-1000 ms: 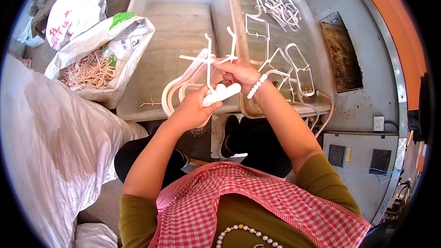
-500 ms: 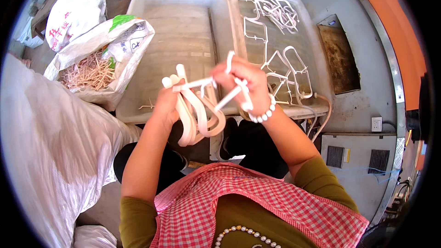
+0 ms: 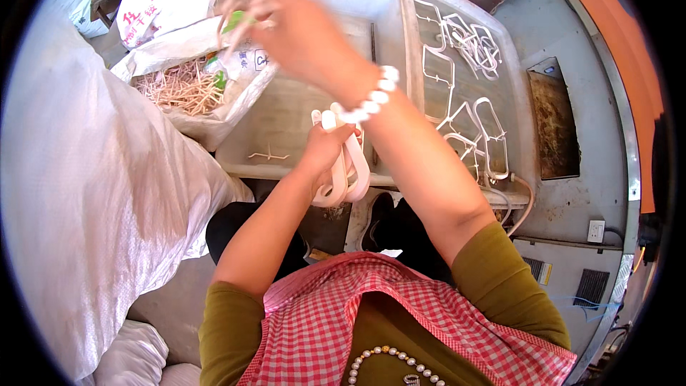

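Note:
My left hand (image 3: 325, 151) is closed round several white, curved plastic handles (image 3: 355, 180), held in a bunch above the tub's front edge. My right hand (image 3: 296, 32), with a white bead bracelet at the wrist, is blurred by motion and stretched across to the left. Its fingers grip thin, pale plastic sprue (image 3: 230, 21), smeared in outline, near the open woven sack (image 3: 214, 129). Inside that sack lies a heap of pinkish sprue scraps (image 3: 187, 86). My right wrist passes over the upper ends of the handles and partly hides them.
A pale tub (image 3: 257, 171) has a small sprue piece (image 3: 269, 155) on its floor. Beyond a divider (image 3: 413, 50), a wet basin holds several joined white handle frames (image 3: 475, 50). A full white sack (image 3: 168, 0) stands behind; a large white sheet (image 3: 107, 193) covers the left side.
My right hand has swung from beside the left hand toward the sack, carrying sprue away from the handles. The left hand still grips the bunch. The whole view has shifted slightly.

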A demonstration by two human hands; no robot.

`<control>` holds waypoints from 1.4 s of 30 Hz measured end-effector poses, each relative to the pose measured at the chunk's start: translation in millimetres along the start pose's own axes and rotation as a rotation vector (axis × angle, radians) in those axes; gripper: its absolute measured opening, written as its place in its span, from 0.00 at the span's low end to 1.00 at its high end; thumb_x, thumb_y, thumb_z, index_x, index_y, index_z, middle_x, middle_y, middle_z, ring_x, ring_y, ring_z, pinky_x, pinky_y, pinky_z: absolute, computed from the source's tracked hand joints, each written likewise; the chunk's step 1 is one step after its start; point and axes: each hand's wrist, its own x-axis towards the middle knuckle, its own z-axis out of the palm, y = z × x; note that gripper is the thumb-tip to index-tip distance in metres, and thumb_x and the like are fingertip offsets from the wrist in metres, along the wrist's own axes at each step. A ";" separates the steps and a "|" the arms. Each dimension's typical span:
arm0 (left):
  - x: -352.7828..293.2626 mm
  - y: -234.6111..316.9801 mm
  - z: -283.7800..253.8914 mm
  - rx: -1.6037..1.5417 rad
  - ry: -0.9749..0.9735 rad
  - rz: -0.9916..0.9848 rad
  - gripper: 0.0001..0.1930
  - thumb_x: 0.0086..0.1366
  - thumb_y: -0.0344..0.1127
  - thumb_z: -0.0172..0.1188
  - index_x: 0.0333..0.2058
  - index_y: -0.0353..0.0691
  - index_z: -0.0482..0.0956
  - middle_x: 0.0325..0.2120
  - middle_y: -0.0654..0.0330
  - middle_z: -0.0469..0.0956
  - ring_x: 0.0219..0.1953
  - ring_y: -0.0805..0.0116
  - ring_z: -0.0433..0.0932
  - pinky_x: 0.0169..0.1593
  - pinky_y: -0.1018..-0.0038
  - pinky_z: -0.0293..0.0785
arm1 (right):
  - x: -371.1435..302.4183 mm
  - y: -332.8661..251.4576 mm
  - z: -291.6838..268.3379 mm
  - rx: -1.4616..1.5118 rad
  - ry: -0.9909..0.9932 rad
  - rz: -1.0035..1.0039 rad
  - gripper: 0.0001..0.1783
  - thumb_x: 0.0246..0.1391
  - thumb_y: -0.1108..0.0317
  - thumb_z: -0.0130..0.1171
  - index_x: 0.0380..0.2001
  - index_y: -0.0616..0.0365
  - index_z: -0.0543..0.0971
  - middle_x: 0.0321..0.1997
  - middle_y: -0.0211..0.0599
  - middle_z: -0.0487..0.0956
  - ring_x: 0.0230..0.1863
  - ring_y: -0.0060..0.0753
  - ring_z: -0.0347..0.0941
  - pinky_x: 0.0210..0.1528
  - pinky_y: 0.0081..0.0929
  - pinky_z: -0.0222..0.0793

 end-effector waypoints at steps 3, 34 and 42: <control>-1.5 7.1 2.4 -0.042 0.019 0.047 0.13 0.64 0.30 0.54 0.46 0.30 0.71 0.36 0.52 0.78 0.33 0.65 0.80 0.34 0.66 0.78 | -17.6 42.0 42.7 -0.204 -0.010 0.134 0.37 0.49 0.63 0.64 0.60 0.64 0.62 0.59 0.53 0.69 0.60 0.48 0.65 0.60 0.34 0.62; -10.2 45.7 -24.4 -0.466 -0.039 0.005 0.18 0.64 0.51 0.58 0.34 0.40 0.71 0.21 0.66 0.70 0.19 0.77 0.66 0.24 0.78 0.70 | -200.2 56.5 -71.9 -0.316 -0.207 0.119 0.18 0.49 0.76 0.54 0.45 0.55 0.72 0.39 0.43 0.77 0.41 0.47 0.74 0.45 0.39 0.70; -25.1 39.4 -29.6 -0.530 -0.751 -0.050 0.36 0.62 0.69 0.43 0.45 0.37 0.73 0.37 0.50 0.79 0.34 0.63 0.81 0.34 0.69 0.83 | -228.7 39.4 -88.9 -0.680 -0.444 -0.452 0.15 0.46 0.68 0.53 0.41 0.52 0.73 0.43 0.35 0.73 0.54 0.37 0.68 0.60 0.37 0.61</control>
